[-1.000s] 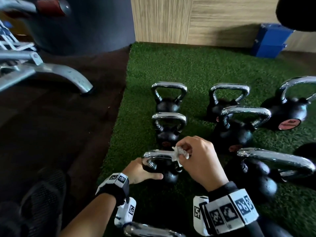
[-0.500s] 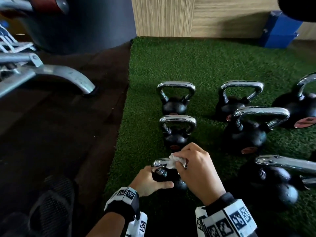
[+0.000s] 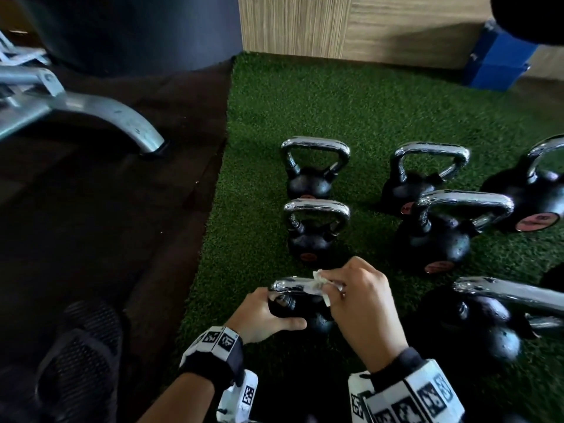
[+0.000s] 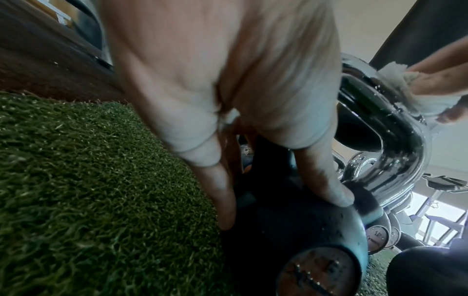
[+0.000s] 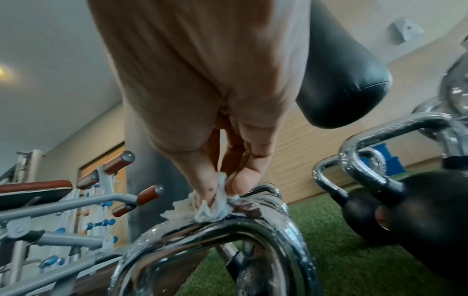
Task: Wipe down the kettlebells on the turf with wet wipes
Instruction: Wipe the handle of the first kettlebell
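pinching wet wipe (image 3: 320, 281) on kettlebell (image 3: 316, 320) handle, right hand (image 3: 360, 303); left hand (image 3: 262, 315) grips its body.

handle (image 5: 253, 226): glossy wet chrome under my wipe
body (image 4: 291, 224): matt black, pebbled
wet wipe (image 3: 319, 283): crumpled white cloth
turf (image 3: 335, 117): rough green fibre

Kettlebells (image 3: 311, 230) in rows on turf (image 3: 351, 111); bench leg (image 3: 122, 117) to their left.
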